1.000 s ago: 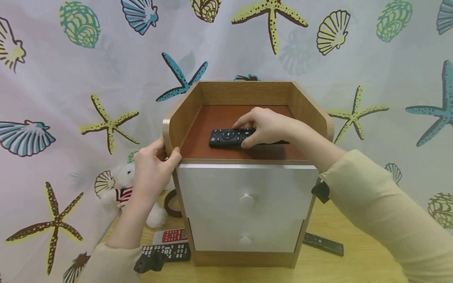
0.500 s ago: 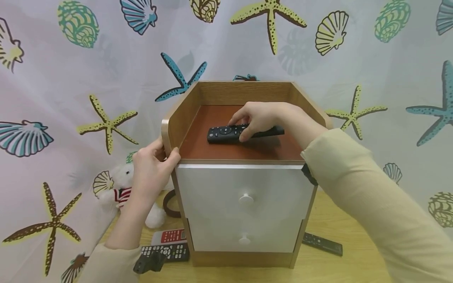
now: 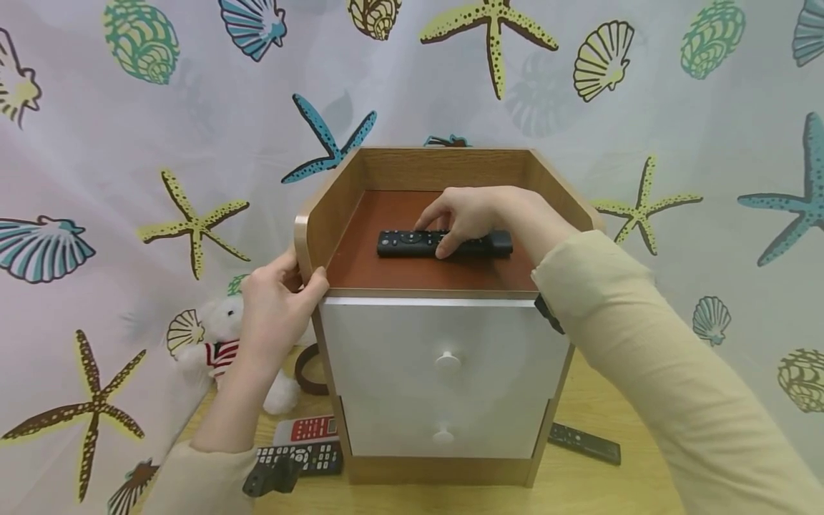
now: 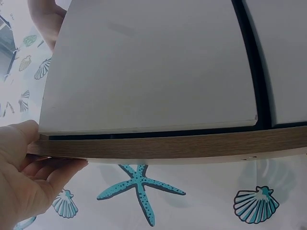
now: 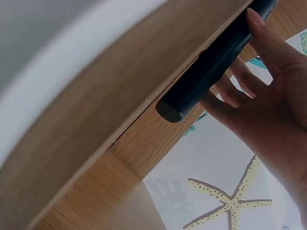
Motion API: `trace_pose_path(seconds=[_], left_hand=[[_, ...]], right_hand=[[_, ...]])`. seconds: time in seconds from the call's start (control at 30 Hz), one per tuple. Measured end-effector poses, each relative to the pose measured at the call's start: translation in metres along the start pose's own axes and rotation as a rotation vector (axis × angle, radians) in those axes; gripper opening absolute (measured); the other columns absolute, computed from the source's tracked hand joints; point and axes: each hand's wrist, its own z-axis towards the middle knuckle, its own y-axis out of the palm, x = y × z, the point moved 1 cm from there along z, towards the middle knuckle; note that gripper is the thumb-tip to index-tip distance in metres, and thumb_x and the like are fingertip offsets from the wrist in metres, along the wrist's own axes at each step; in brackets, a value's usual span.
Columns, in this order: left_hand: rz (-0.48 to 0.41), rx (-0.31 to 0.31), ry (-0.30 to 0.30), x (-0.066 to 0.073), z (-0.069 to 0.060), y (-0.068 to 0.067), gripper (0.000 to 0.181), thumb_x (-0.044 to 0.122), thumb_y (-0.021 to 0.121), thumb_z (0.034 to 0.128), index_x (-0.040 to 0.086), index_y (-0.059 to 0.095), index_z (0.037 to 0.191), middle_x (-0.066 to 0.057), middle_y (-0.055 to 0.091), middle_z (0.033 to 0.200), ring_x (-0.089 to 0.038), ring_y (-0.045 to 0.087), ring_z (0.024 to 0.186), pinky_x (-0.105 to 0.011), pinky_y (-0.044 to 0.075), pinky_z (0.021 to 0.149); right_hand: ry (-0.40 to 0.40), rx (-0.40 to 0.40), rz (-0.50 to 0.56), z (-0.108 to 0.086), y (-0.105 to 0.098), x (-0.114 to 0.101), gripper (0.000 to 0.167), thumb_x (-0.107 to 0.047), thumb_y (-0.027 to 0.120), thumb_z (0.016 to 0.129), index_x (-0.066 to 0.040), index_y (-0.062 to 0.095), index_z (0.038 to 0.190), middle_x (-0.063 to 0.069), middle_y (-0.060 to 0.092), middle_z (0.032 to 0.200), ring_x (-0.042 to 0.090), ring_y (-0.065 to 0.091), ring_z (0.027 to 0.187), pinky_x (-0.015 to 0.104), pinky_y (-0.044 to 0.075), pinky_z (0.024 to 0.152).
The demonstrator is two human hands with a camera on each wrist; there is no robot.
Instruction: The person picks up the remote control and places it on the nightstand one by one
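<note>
This looks like a corner of a home: a cloth (image 3: pixel 399 79) printed with starfish (image 3: pixel 495 54) and seashells (image 3: pixel 601 61) hangs behind a wooden cabinet (image 3: pixel 444 471) with white drawers (image 3: pixel 393 343), a white soft toy (image 3: pixel 222 320) is near it, and remote controls (image 3: pixel 584 443) lie on the yellowish wood-grain surface (image 3: pixel 463 501).

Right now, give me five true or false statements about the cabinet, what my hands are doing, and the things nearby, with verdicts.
1. The left hand grips the side panel of the cabinet. True.
2. The right hand holds a black remote. True.
3. The black remote is down beside the lower drawer. False: it is at the reddish-brown top.
4. A plush toy is left of the cabinet. True.
5. The cabinet shows four black handles. False: it shows two white knobs.
</note>
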Motion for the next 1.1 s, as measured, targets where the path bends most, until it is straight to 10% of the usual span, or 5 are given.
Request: trace_pose_path(seconds=[0.63, 1.1], left_hand=[[0.020, 0.010, -0.007, -0.001, 0.000, 0.001, 0.018, 0.005, 0.060, 0.0845, -0.001, 0.068, 0.099, -0.017, 0.071, 0.092, 0.003, 0.058, 0.066, -0.007, 0.046, 0.057], [0.023, 0.003, -0.024, 0.002, 0.001, -0.003, 0.015, 0.006, 0.060, 0.0845, -0.001, 0.068, 0.096, -0.017, 0.071, 0.085, -0.003, 0.058, 0.062, -0.010, 0.046, 0.054]], right_hand=[[0.055, 0.094, -0.123, 0.007, 0.000, -0.003, 0.050, -0.005, 0.063, 0.087, -0.011, 0.051, 0.135, 0.014, 0.057, 0.130, 0.024, 0.050, 0.122, 0.037, 0.039, 0.103], [-0.104, 0.219, -0.038, -0.030, -0.014, -0.003, 0.057, -0.017, 0.063, 0.090, -0.010, 0.041, 0.142, 0.013, 0.050, 0.137, 0.028, 0.051, 0.124, 0.040, 0.042, 0.102]])
